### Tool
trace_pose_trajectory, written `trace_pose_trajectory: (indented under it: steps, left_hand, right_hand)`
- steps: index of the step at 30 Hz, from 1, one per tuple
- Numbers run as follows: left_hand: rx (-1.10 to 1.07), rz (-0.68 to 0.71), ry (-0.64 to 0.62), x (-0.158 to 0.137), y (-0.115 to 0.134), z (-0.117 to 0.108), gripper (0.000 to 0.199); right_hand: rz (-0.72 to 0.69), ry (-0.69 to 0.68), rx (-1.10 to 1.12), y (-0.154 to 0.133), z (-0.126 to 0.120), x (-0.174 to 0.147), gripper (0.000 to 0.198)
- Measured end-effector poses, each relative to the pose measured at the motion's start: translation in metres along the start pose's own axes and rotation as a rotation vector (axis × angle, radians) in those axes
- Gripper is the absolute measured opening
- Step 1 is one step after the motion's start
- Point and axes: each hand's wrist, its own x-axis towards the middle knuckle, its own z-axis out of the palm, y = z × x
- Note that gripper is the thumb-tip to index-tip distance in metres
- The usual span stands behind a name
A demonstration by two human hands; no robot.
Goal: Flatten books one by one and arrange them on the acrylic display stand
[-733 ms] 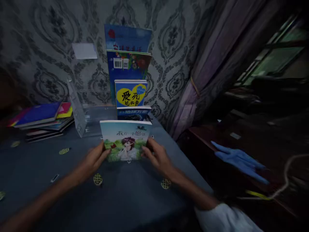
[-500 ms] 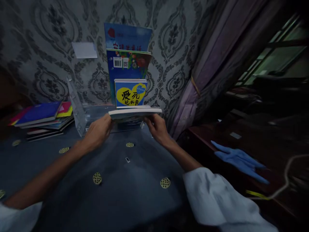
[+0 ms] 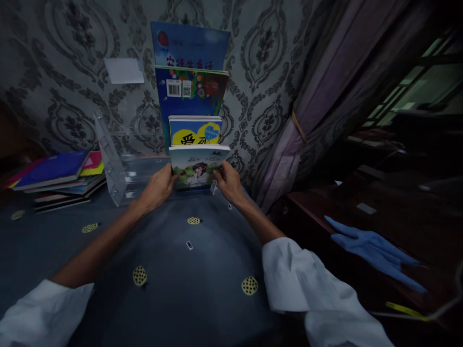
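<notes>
Between my hands stands a book (image 3: 195, 166) with a pale green cover and a drawn figure, its front facing me. My left hand (image 3: 159, 185) grips its left edge and my right hand (image 3: 228, 182) its right edge. Close behind it is a book with a yellow heart (image 3: 188, 132) on its blue cover. Farther back rise a dark blue book with a barcode (image 3: 195, 94) and a taller light blue book (image 3: 190, 43). They stand in a clear acrylic rack (image 3: 110, 164), whose left side panel shows; the held book hides part of its front.
A stack of books (image 3: 54, 176) lies left of the rack on the dark patterned tablecloth (image 3: 188, 303). At right, a blue glove (image 3: 376, 248) rests on a dark wooden surface. A purple curtain (image 3: 285, 154) hangs by the patterned wall, where a white card (image 3: 124, 71) shows.
The book in my hands has tipped from nearly flat to upright, so its cover now faces me. It has come down in front of the yellow-heart book. The view has shifted slightly.
</notes>
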Motion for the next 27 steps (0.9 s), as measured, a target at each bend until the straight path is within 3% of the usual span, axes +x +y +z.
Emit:
trace_pose_trajectory:
  steps: [4,10,16,27]
  left_hand:
    - [0.080,-0.111,-0.014,0.001,0.002,0.009,0.013]
    - [0.266,-0.225,-0.106,0.003,0.015,0.009,0.020]
    - [0.317,-0.222,-0.160,0.003,0.019,0.008,0.021]
    - [0.320,-0.294,-0.144,0.005,0.026,0.011,0.025]
  right_hand:
    - [0.062,0.002,-0.036,0.007,0.008,-0.009,0.005]
    - [0.112,0.062,-0.035,0.011,0.018,-0.013,0.027]
    - [0.089,0.132,-0.109,0.012,0.022,-0.009,0.024]
    - [0.092,0.174,-0.050,0.012,0.025,-0.005,0.023]
